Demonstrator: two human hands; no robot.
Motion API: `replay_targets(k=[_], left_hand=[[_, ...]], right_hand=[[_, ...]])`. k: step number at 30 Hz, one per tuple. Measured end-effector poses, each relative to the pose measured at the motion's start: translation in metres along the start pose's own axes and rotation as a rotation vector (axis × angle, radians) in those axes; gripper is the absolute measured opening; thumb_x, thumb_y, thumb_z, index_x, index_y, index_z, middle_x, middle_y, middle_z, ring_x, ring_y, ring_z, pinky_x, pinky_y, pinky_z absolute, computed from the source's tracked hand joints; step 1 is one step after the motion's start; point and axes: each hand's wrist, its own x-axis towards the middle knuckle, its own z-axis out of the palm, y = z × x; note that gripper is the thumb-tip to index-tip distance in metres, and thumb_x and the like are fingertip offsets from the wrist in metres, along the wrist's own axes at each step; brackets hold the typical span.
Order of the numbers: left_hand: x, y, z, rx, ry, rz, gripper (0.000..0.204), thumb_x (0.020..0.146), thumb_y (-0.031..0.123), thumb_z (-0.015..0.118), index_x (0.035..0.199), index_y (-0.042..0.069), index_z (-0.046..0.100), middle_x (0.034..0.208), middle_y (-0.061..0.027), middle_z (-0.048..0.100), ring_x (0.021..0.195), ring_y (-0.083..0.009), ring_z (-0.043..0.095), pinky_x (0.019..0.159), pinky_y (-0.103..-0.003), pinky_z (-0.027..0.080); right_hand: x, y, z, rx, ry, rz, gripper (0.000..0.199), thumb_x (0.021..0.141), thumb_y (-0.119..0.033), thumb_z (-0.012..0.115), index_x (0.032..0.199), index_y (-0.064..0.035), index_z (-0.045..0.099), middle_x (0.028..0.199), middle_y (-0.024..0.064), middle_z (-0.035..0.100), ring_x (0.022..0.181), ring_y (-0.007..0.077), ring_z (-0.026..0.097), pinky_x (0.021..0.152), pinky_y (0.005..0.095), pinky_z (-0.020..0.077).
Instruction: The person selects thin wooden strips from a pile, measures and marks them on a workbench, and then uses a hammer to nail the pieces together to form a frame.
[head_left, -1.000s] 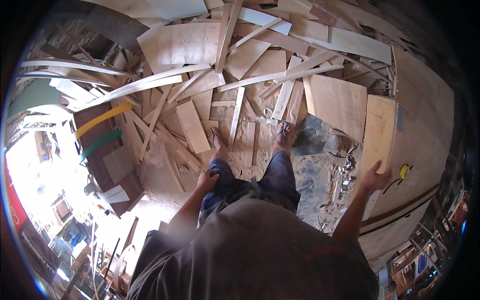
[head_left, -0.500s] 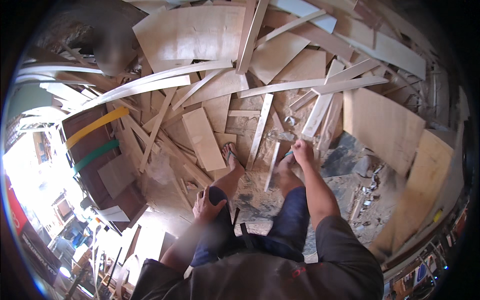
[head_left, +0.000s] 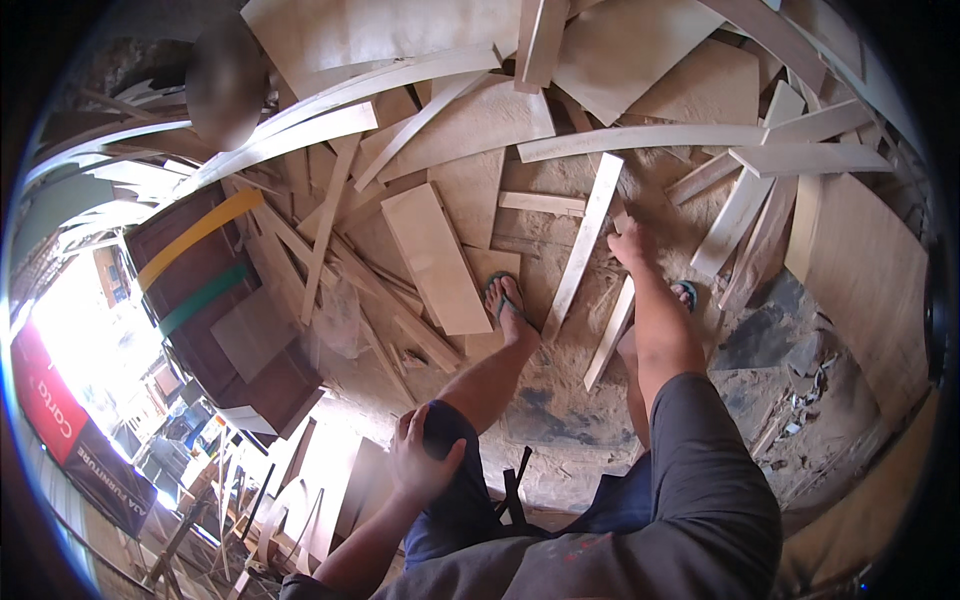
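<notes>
My left hand (head_left: 422,455) lies on my left knee with its fingers spread, holding nothing. My right hand (head_left: 628,245) reaches down to the dusty floor, its fingers curled together. Just beyond its fingertips is the end of a short brownish wood strip (head_left: 620,208); whether the fingers grip it is hidden. A long pale wood strip (head_left: 583,262) lies close to the left of this hand. Nearer to me, a shorter pale strip (head_left: 608,340) lies partly behind my right forearm.
Plywood offcuts (head_left: 480,140) and a curved pale strip (head_left: 640,140) cover the floor ahead. A rectangular board (head_left: 436,262) lies by my left sandalled foot (head_left: 508,300). A dark brown cabinet-like piece (head_left: 205,330) with yellow and green bands stands left. Debris (head_left: 805,400) lies right.
My right hand has moved forward from beside my right foot to the short brownish strip. My left hand stays on the knee. The view has shifted, and my right leg now sits farther right.
</notes>
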Motion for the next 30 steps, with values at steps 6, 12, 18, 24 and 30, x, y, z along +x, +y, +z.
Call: replay_targets(k=[6, 12, 18, 24, 30], left_hand=[[-0.006, 0.009, -0.010, 0.042, -0.053, -0.048, 0.074, 0.069, 0.044, 0.075, 0.130, 0.011, 0.050, 0.125, -0.0147, 0.052, 0.113, -0.0359, 0.054, 0.091, -0.047, 0.046], [-0.014, -0.002, 0.004, 0.023, -0.010, 0.010, 0.072, 0.066, 0.043, 0.076, 0.128, 0.012, 0.053, 0.121, -0.0147, 0.054, 0.108, -0.0351, 0.057, 0.088, -0.047, 0.048], [-0.019, 0.009, 0.008, 0.037, -0.043, 0.067, 0.072, 0.069, 0.043, 0.075, 0.129, 0.011, 0.051, 0.121, -0.0156, 0.055, 0.112, -0.0343, 0.056, 0.092, -0.045, 0.047], [-0.008, 0.027, 0.016, 0.103, -0.034, 0.043, 0.067, 0.064, 0.044, 0.075, 0.120, 0.010, 0.059, 0.114, -0.0168, 0.058, 0.102, -0.0363, 0.059, 0.084, -0.047, 0.050], [-0.010, 0.016, 0.022, 0.105, -0.010, 0.104, 0.063, 0.072, 0.043, 0.070, 0.123, 0.010, 0.054, 0.118, -0.0164, 0.056, 0.107, -0.0358, 0.056, 0.088, -0.046, 0.048]], right_hand=[[-0.094, 0.000, -0.065, 0.177, -0.092, 0.011, 0.046, 0.075, -0.034, 0.060, 0.107, -0.0001, 0.058, 0.108, 0.0268, 0.061, 0.099, 0.0430, 0.060, 0.086, 0.0496, 0.0478], [-0.207, 0.080, -0.158, 0.023, -0.174, -0.021, 0.049, 0.077, -0.029, 0.058, 0.118, -0.0020, 0.053, 0.107, 0.0238, 0.062, 0.100, 0.0410, 0.059, 0.086, 0.0497, 0.0475], [-0.313, 0.197, -0.181, -0.096, -0.066, 0.059, 0.040, 0.077, -0.021, 0.061, 0.111, -0.0028, 0.052, 0.101, 0.0205, 0.061, 0.096, 0.0403, 0.059, 0.084, 0.0481, 0.0473], [-0.241, 0.162, -0.142, 0.176, 0.478, -0.040, 0.025, 0.077, -0.016, 0.070, 0.094, -0.0039, 0.057, 0.085, 0.0178, 0.060, 0.082, 0.0402, 0.060, 0.068, 0.0458, 0.0481], [-0.028, 0.050, -0.091, 0.169, 0.519, 0.086, 0.046, 0.078, -0.036, 0.071, 0.110, -0.0064, 0.054, 0.098, 0.0176, 0.059, 0.091, 0.0367, 0.062, 0.073, 0.0458, 0.0518]])
